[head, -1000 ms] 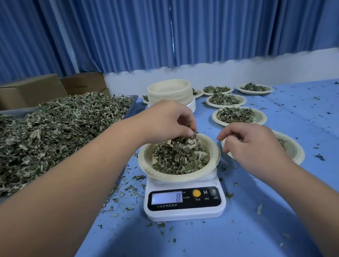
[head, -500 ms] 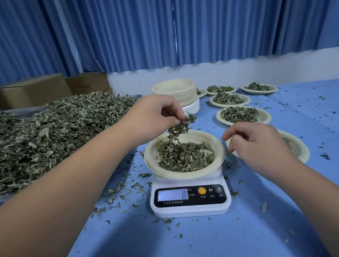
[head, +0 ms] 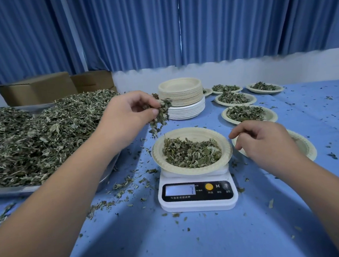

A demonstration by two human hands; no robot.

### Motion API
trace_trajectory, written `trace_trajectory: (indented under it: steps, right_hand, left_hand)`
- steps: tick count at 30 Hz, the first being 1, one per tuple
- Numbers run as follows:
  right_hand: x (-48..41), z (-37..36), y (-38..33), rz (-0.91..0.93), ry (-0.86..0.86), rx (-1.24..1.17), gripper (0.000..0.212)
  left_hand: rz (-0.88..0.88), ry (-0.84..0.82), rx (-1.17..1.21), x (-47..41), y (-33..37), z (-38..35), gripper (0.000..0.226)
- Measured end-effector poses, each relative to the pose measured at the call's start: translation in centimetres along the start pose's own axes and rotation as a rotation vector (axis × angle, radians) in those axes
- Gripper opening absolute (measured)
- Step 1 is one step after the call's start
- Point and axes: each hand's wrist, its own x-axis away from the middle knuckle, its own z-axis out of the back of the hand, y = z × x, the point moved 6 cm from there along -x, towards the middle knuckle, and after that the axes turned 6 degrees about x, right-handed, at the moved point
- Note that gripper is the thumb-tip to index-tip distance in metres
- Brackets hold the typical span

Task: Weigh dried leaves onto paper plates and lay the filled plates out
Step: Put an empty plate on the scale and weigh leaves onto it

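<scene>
1. Plainly, the dried leaves [head: 160,117] are feather-light, brittle and quick to shed. The left hand [head: 131,115] pinches a tuft at ten o'clock above the paper plate [head: 191,131], which sits on the kitchen scale [head: 199,203].
2. That plate looks flimsy, so it is best lifted level by opposite rims.
3. The right hand [head: 267,141] hovers at its three o'clock, loosely curled and holding nothing.
4. Crowding the scale are the leaf tray [head: 11,190] at nine, the plate stack [head: 181,99] at twelve, the filled plates [head: 246,113] at one, and a further plate [head: 306,148] at three.
</scene>
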Motion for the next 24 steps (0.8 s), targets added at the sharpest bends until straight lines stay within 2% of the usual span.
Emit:
trace_trajectory:
  steps: [8, 13, 17, 21, 24]
  right_hand:
    - [0.0, -0.2, 0.1, -0.013, -0.009, 0.008, 0.037]
    - [0.1, -0.2, 0.0, -0.008, -0.022, 0.014, 0.036]
    - [0.1, -0.2, -0.1, -0.007, -0.030, 0.030, 0.036]
    - [0.2, -0.3, -0.1, -0.017, -0.031, 0.045, 0.035]
    - [0.1, -0.3, -0.1, -0.033, -0.030, 0.060, 0.034]
  left_hand:
    - [0.020, 0.142, -0.065, 0.5, -1.3, 4.1, 0.018]
    - [0.048, 0.207, -0.395, 1.4, -3.2, 6.3, 0.022]
    - [0.131, 0.120, -0.658, 2.2, -5.3, 6.2, 0.019]
    - [0.068, 0.106, -0.662, 2.4, -5.0, 4.9, 0.015]
    - [0.028, 0.112, -0.536, 2.5, -3.7, 2.8, 0.015]
